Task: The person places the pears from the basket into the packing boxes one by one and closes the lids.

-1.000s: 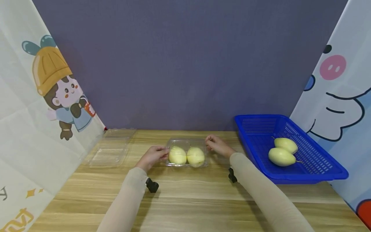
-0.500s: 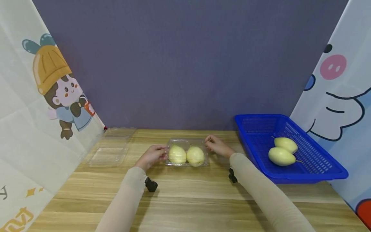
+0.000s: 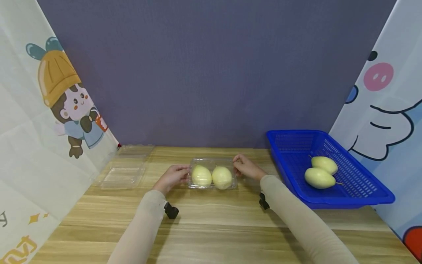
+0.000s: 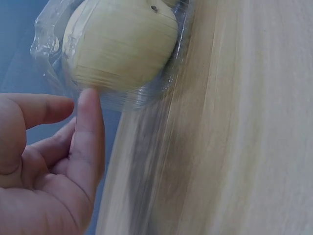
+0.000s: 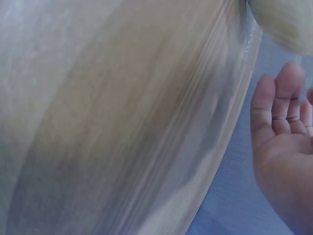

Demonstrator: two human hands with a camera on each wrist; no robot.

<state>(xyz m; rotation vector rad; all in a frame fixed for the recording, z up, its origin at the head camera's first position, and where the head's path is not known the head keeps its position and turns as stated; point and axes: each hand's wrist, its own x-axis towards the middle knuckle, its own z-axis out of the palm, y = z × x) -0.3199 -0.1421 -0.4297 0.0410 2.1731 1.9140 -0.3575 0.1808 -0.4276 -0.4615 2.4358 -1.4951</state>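
On my head view, I rate slippage as the largest risk: the clear box (image 3: 211, 162) could skid or slew across the wood-grain table (image 3: 204, 234), caused by uneven pressure from its two ends. It lies near the table's centre, lengthwise between nine and three o'clock. Second: the plastic could buckle or spring open under a lopsided push, as I cannot confirm its edges are fastened. Least: the fruit could roll and bruise if the box tipped.

Grip, as inspected: my left hand (image 3: 173, 178) is at the nine o'clock end, thumb and one finger close together by the plastic; whether they pinch its edge I cannot tell. My right hand (image 3: 248, 167) is at three o'clock, fingers bent; a pinch there is likewise unconfirmed.

Condition: the box is transparent, thin-looking, glossy along its six o'clock edge. Inside, side by side, sit a nine o'clock pear (image 3: 201, 176) and a three o'clock pear (image 3: 222, 178), both pale yellow-green. Smallest finding: one dark spot (image 4: 154, 9) on the former.
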